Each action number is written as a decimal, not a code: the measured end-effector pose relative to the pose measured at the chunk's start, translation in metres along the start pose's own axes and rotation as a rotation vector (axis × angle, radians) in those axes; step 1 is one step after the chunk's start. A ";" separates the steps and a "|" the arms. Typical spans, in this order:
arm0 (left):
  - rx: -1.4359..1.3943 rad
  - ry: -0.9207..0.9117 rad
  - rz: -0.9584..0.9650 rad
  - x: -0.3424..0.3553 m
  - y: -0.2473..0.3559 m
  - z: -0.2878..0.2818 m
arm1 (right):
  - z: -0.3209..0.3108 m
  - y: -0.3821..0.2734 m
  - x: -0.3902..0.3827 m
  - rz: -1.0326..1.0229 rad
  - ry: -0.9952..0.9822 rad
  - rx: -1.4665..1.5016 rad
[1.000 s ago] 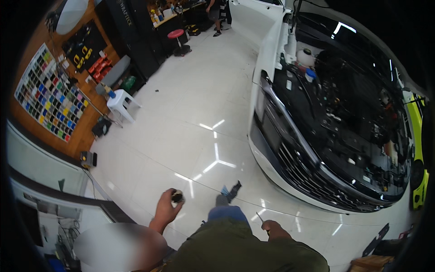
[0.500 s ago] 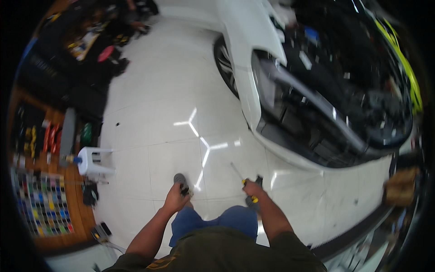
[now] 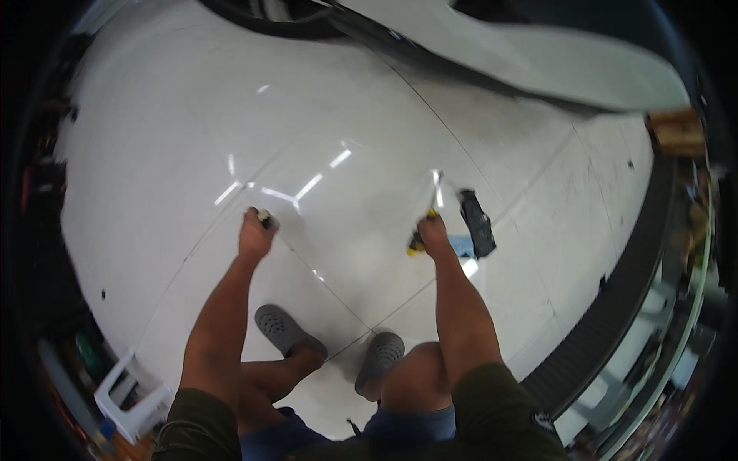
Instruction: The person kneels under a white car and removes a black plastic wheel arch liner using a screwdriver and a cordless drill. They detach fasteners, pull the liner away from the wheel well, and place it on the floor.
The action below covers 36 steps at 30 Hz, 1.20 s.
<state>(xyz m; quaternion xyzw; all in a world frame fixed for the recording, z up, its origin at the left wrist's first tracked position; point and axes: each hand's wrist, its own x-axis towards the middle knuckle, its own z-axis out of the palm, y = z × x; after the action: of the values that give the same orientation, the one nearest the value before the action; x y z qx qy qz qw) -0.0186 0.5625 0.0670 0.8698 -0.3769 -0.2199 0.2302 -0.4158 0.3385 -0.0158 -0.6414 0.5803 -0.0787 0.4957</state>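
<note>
My left hand [image 3: 257, 234] is closed round a small dark object with a pale top [image 3: 266, 221], too small to make out, held out over the white tiled floor [image 3: 154, 192]. My right hand [image 3: 430, 234] grips a screwdriver with a yellow and black handle [image 3: 414, 246], its metal shaft pointing forward and blurred against a floor reflection. On the floor just right of that hand lie a crumpled black item [image 3: 477, 223] and a light blue piece of cloth or paper [image 3: 461, 246]. Both my feet, in grey clogs [image 3: 280, 326], stand below.
A white car body [image 3: 538, 69] with a tyre [image 3: 261, 23] spans the top. A white plastic stool [image 3: 131, 396] is at lower left. A dark ridged edge [image 3: 600, 334] curves along the right, with a wooden box [image 3: 676, 131] at upper right.
My view has swung downward and turned, so the engine bay and wall have left it and more floor shows. My hands, still holding both items, now extend farther forward over the floor.
</note>
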 end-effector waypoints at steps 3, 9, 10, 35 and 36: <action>0.033 0.075 -0.049 0.036 -0.022 0.014 | 0.031 -0.060 0.034 -0.028 0.151 -0.098; 0.098 0.111 -0.030 0.024 -0.017 0.050 | -0.044 -0.045 -0.021 -0.104 0.117 -0.449; 0.125 0.145 -0.017 0.019 -0.016 0.049 | -0.055 -0.040 -0.036 -0.096 0.090 -0.519; -1.119 -0.668 -0.386 -0.204 0.458 -0.191 | -0.227 -0.405 -0.421 -0.454 0.052 0.018; -1.045 -0.625 -0.390 -0.218 0.485 -0.205 | -0.256 -0.416 -0.438 -0.389 0.079 0.209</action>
<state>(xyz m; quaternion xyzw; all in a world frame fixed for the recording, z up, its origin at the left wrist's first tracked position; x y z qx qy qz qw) -0.3079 0.4796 0.5506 0.5903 -0.1042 -0.6556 0.4591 -0.4497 0.4904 0.6211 -0.6829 0.4533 -0.2576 0.5116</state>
